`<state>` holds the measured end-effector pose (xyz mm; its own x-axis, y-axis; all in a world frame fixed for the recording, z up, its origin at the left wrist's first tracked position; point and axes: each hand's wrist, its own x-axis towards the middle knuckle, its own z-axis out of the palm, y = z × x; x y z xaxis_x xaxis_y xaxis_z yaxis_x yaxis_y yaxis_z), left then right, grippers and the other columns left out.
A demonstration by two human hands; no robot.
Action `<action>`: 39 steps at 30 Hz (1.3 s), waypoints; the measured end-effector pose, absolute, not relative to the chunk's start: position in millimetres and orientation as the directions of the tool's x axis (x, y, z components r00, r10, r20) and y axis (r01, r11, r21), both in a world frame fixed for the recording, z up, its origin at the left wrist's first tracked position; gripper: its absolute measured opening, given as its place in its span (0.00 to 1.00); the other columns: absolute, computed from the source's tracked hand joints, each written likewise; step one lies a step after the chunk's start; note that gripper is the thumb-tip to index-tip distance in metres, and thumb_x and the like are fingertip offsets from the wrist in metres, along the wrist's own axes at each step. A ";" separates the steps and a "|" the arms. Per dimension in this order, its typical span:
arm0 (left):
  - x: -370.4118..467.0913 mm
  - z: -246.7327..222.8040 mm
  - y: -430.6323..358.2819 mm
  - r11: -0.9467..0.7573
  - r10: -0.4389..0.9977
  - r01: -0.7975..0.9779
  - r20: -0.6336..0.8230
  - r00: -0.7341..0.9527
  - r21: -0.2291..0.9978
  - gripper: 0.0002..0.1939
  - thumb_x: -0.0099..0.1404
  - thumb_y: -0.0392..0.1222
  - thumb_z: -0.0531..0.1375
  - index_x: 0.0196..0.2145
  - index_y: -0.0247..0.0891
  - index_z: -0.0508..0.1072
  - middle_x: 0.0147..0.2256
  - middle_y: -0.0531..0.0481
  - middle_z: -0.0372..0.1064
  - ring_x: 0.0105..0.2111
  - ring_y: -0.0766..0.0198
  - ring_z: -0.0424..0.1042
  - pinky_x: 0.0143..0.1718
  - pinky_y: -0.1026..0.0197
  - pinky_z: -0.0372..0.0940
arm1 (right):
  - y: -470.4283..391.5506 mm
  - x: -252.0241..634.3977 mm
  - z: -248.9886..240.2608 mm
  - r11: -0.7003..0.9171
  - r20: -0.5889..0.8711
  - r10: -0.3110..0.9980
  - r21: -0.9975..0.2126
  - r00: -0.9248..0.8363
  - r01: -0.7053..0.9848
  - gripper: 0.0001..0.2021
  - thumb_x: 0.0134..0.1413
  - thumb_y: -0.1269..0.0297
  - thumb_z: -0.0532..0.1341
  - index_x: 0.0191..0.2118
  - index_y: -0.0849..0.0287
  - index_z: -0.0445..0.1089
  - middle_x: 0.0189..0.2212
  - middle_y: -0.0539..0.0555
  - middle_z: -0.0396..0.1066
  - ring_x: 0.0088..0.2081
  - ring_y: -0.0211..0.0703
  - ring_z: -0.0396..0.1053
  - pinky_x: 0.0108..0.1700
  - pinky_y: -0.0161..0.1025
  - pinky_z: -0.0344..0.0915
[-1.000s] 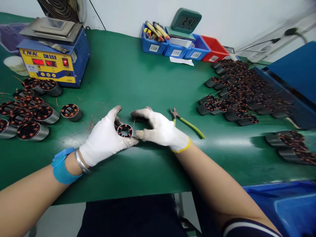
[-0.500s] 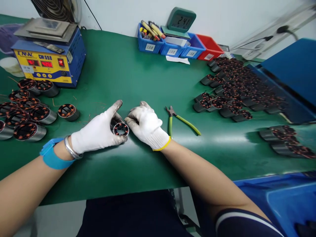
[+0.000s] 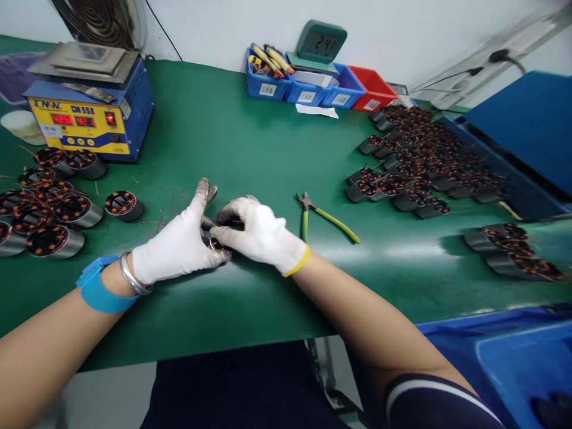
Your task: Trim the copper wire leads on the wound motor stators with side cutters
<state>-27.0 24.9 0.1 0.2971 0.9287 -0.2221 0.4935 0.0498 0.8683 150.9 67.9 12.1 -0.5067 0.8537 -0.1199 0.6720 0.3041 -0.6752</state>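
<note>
Right hand (image 3: 263, 235) has been shifted over the top of the wound core (image 3: 213, 243) since the previous frame; the rim, fully exposed then, is now mostly covered. Left to right: wound stators (image 3: 57, 239) are grouped upright at far left, in front of the yellow-fronted CM 558 unit (image 3: 80, 128). One single stator (image 3: 123, 206) is set just apart. Wire scraps (image 3: 159, 223) are scattered near the left hand (image 3: 176, 244). Core is held by that hand at the bench middle, thumb and fingers curled around its side. Right fingers are bent narrow over the core's top; whether wire is pinched cannot be told, tips hidden. Green-handled cutters (image 3: 335, 224) are laid to the right with handles spread. Blue bins (image 3: 267, 89) and a red bin (image 3: 373, 89) are lined up at the wall; more stators (image 3: 417, 155) are massed at right.
</note>
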 end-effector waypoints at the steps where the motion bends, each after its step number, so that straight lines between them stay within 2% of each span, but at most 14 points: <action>1: -26.6 0.6 24.6 0.044 0.926 0.496 -0.222 0.306 0.867 0.64 0.51 0.47 0.66 0.69 0.41 0.23 0.60 0.31 0.62 0.37 0.54 0.76 0.39 0.52 0.72 | 65.4 147.0 8.5 0.309 -0.091 0.853 -0.706 -0.514 0.637 0.09 0.55 0.57 0.63 0.32 0.59 0.72 0.32 0.53 0.73 0.38 0.44 0.69 0.38 0.39 0.62; 3: -26.2 1.8 24.9 0.017 0.935 0.509 -0.194 0.297 0.861 0.63 0.50 0.48 0.66 0.69 0.42 0.25 0.63 0.30 0.57 0.40 0.52 0.76 0.40 0.51 0.72 | 60.6 146.4 4.6 0.266 -0.067 0.873 -0.764 -0.483 0.588 0.07 0.56 0.62 0.61 0.30 0.60 0.71 0.30 0.51 0.72 0.35 0.41 0.68 0.36 0.37 0.61; 5: -26.3 3.5 26.3 -0.004 0.947 0.525 -0.165 0.275 0.851 0.63 0.50 0.47 0.66 0.69 0.40 0.27 0.61 0.32 0.60 0.42 0.51 0.76 0.41 0.50 0.72 | 56.6 153.7 5.9 0.216 -0.099 0.889 -0.769 -0.446 0.601 0.07 0.57 0.64 0.59 0.31 0.60 0.70 0.32 0.52 0.72 0.34 0.40 0.68 0.35 0.37 0.61; 8: -26.3 7.3 28.8 -0.023 0.945 0.557 -0.163 0.283 0.830 0.58 0.51 0.45 0.64 0.70 0.32 0.36 0.48 0.38 0.72 0.40 0.51 0.75 0.45 0.50 0.71 | 53.1 165.9 15.5 0.195 -0.208 0.881 -0.660 -0.425 0.726 0.08 0.56 0.61 0.59 0.30 0.59 0.70 0.37 0.53 0.73 0.38 0.43 0.69 0.36 0.39 0.60; 12: -26.2 11.1 29.9 -0.045 0.939 0.594 -0.168 0.299 0.803 0.48 0.50 0.42 0.63 0.67 0.33 0.50 0.43 0.45 0.74 0.41 0.53 0.75 0.48 0.52 0.70 | 53.4 170.8 29.8 0.150 -0.367 0.868 -0.451 -0.336 0.880 0.10 0.54 0.57 0.58 0.30 0.57 0.70 0.34 0.53 0.73 0.37 0.50 0.70 0.37 0.45 0.62; 15: -28.0 9.3 29.7 -0.063 0.940 0.614 -0.159 0.301 0.787 0.47 0.51 0.41 0.62 0.66 0.34 0.52 0.44 0.46 0.74 0.41 0.54 0.75 0.48 0.53 0.70 | 52.6 175.7 32.4 0.246 -0.169 0.912 -0.501 -0.373 0.830 0.16 0.52 0.55 0.60 0.44 0.58 0.71 0.47 0.59 0.71 0.42 0.53 0.70 0.40 0.48 0.66; 17: -30.5 7.1 30.4 -0.073 0.944 0.636 -0.152 0.292 0.768 0.46 0.51 0.42 0.62 0.66 0.35 0.52 0.45 0.45 0.74 0.41 0.54 0.75 0.46 0.53 0.71 | 49.8 179.4 29.2 0.422 0.025 0.862 -0.590 -0.506 0.689 0.32 0.50 0.50 0.62 0.59 0.60 0.62 0.61 0.63 0.59 0.45 0.51 0.70 0.42 0.45 0.69; 19: -33.2 5.8 31.8 -0.079 0.947 0.652 -0.147 0.285 0.754 0.47 0.51 0.42 0.63 0.66 0.36 0.52 0.46 0.44 0.74 0.42 0.52 0.76 0.45 0.53 0.72 | 46.1 179.8 22.7 0.561 0.068 0.763 -0.565 -0.643 0.606 0.39 0.52 0.48 0.61 0.65 0.60 0.53 0.66 0.64 0.53 0.44 0.49 0.71 0.41 0.43 0.69; 21: -35.4 6.1 33.3 -0.086 0.947 0.662 -0.145 0.286 0.745 0.46 0.50 0.42 0.63 0.66 0.37 0.53 0.46 0.43 0.74 0.42 0.50 0.76 0.44 0.52 0.72 | 43.5 175.9 14.6 0.599 -0.044 0.724 -0.454 -0.688 0.660 0.32 0.59 0.51 0.57 0.66 0.58 0.54 0.60 0.61 0.63 0.42 0.50 0.72 0.39 0.42 0.68; 23: -36.2 7.1 33.9 -0.096 0.947 0.668 -0.139 0.290 0.738 0.44 0.50 0.42 0.63 0.64 0.37 0.56 0.46 0.43 0.74 0.42 0.49 0.76 0.44 0.51 0.72 | 43.4 170.2 7.4 0.579 -0.162 0.734 -0.360 -0.660 0.732 0.22 0.66 0.54 0.51 0.61 0.55 0.62 0.49 0.57 0.73 0.40 0.49 0.73 0.36 0.41 0.64; 26: -34.1 6.6 31.3 -0.132 0.955 0.693 -0.097 0.280 0.708 0.40 0.50 0.42 0.63 0.61 0.35 0.62 0.49 0.41 0.73 0.46 0.47 0.75 0.47 0.51 0.71 | 47.5 164.9 1.3 0.549 -0.218 0.741 -0.347 -0.635 0.760 0.17 0.68 0.54 0.48 0.49 0.53 0.71 0.39 0.52 0.76 0.38 0.47 0.73 0.32 0.39 0.59; 30: -27.3 2.3 23.9 -0.212 0.960 0.700 0.011 0.279 0.682 0.23 0.58 0.47 0.62 0.50 0.36 0.70 0.47 0.43 0.73 0.46 0.52 0.73 0.48 0.53 0.69 | 54.7 167.9 2.4 0.541 -0.194 0.747 -0.380 -0.636 0.750 0.14 0.66 0.56 0.52 0.45 0.52 0.73 0.40 0.50 0.77 0.38 0.45 0.73 0.31 0.38 0.54; 33: -22.8 1.6 22.1 -0.244 0.948 0.676 0.024 0.317 0.695 0.13 0.62 0.42 0.58 0.43 0.37 0.71 0.41 0.47 0.72 0.40 0.59 0.72 0.43 0.58 0.68 | 58.2 174.0 8.3 0.620 -0.147 0.711 -0.330 -0.687 0.712 0.15 0.66 0.56 0.51 0.45 0.53 0.73 0.41 0.51 0.77 0.37 0.45 0.72 0.30 0.39 0.52; 39: -16.4 0.5 27.2 -0.296 0.920 0.648 0.026 0.392 0.702 0.04 0.61 0.38 0.56 0.35 0.37 0.68 0.36 0.48 0.66 0.37 0.59 0.67 0.40 0.56 0.65 | 62.4 187.8 24.6 0.657 -0.166 0.686 -0.278 -0.708 0.701 0.14 0.65 0.58 0.53 0.43 0.55 0.74 0.39 0.52 0.77 0.36 0.45 0.72 0.30 0.38 0.51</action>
<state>-16.4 27.2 0.5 0.3921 0.9195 0.0257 0.6482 -0.2960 0.7016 187.8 62.4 24.6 -0.7084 0.6861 -0.1656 0.7011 0.6568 -0.2777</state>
